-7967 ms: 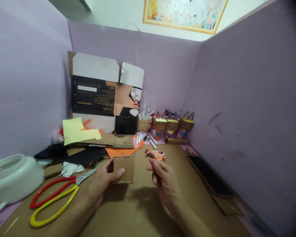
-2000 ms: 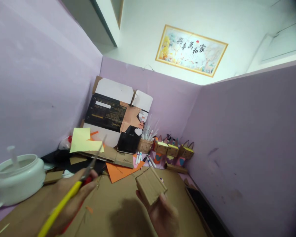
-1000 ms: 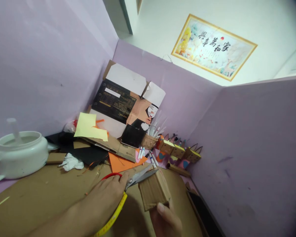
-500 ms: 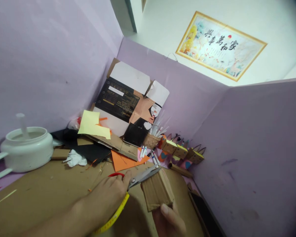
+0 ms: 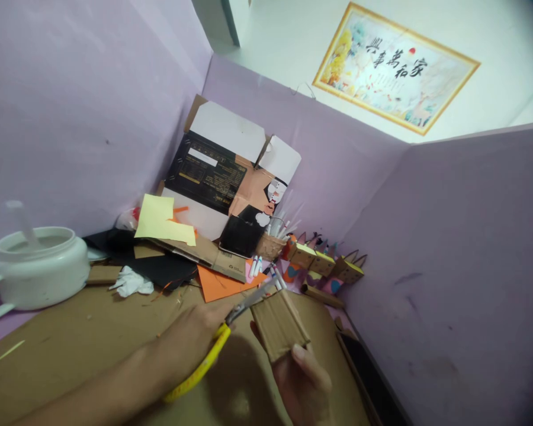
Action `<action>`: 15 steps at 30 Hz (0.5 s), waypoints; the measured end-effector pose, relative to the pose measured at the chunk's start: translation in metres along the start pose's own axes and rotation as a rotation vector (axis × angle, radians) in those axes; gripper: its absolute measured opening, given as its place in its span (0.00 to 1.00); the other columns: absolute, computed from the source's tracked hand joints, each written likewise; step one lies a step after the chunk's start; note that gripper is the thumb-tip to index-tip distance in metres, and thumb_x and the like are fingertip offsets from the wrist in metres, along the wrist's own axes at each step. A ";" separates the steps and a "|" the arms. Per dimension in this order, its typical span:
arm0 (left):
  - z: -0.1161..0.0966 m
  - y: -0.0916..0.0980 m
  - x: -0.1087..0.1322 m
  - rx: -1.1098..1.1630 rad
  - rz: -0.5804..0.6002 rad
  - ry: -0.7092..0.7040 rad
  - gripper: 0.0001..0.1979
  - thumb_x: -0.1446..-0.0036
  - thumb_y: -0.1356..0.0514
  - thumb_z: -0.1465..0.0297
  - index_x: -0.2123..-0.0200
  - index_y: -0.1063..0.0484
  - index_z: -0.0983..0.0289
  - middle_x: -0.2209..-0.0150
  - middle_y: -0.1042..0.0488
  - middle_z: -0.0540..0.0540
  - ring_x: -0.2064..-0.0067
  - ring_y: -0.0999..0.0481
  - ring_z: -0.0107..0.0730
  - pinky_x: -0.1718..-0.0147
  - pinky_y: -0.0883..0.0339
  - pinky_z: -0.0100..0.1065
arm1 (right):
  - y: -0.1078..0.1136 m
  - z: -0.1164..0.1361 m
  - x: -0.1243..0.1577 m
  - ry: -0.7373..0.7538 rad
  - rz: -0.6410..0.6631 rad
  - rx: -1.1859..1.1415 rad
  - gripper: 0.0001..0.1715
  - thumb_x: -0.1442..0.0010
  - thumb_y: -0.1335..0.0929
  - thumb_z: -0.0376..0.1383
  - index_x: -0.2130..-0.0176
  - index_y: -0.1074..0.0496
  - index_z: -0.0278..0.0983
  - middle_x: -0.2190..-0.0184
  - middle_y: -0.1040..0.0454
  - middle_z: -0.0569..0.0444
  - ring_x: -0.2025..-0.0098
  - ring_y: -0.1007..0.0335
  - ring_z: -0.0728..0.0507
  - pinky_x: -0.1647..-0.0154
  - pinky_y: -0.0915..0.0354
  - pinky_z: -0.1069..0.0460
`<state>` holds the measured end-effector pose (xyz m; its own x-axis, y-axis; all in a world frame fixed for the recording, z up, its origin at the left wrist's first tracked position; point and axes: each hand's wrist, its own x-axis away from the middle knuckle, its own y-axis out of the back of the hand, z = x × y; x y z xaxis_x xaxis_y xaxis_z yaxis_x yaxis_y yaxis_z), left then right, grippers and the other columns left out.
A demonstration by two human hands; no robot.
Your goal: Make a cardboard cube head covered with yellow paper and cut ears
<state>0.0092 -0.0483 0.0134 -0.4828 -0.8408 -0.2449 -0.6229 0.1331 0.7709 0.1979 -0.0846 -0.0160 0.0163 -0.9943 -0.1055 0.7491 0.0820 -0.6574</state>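
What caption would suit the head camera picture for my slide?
Left hand holds scissors at the top edge of a cardboard piece gripped by the right hand over a craft table.

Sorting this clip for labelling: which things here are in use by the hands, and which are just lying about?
In use: left hand gripping the scissors; right hand holding the cardboard piece, blades at its top edge.
Lying about: white pot, yellow paper, orange paper, printed carton, pen basket, tissue.
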 end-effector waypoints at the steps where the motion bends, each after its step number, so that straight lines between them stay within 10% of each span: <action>1: 0.000 0.004 -0.002 -0.049 0.003 0.025 0.11 0.50 0.51 0.76 0.66 0.31 0.62 0.73 0.28 0.53 0.70 0.29 0.33 0.70 0.39 0.29 | -0.003 0.002 0.000 -0.010 0.000 -0.007 0.37 0.61 0.28 0.42 0.49 0.32 0.40 0.57 0.24 0.47 0.49 0.33 0.32 0.43 0.47 0.35; 15: 0.061 0.037 -0.015 -0.578 0.062 0.342 0.13 0.50 0.52 0.69 0.63 0.33 0.66 0.65 0.25 0.67 0.64 0.25 0.54 0.71 0.37 0.41 | 0.003 0.009 -0.004 0.022 -0.094 -0.180 0.26 0.54 0.32 0.41 0.53 0.30 0.43 0.58 0.23 0.50 0.53 0.30 0.35 0.48 0.43 0.32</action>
<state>-0.0444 0.0009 0.0100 -0.2259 -0.9721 -0.0638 -0.1244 -0.0361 0.9916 0.2055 -0.0807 -0.0109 -0.0640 -0.9966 -0.0528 0.6164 0.0021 -0.7874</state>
